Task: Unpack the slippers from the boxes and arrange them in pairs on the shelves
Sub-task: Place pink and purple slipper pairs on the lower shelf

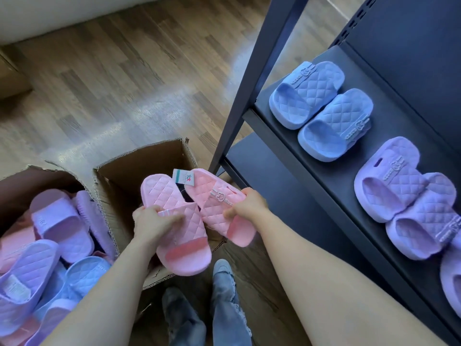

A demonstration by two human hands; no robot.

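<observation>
**Pink pair in hand over the box**

The left hand (149, 222) is gripping a pink slipper (179, 238) by its quilted strap, fingers curled over it. The right hand (245, 204) is gripping the second slipper (212, 196) at its strap edge. A tag (183, 176) is showing between their far ends. Both are hanging side by side over the open box (149, 156). A fuller box (15, 181) is standing just left. On the shelf (311, 148) a blue pair (321, 108) and a purple pair (404, 196) are sitting.

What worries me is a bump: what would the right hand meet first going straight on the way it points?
Past the pink slipper it grips, the right hand heads for the shelf's front post, near the cardboard box; depth is unclear, so it might pass.
</observation>
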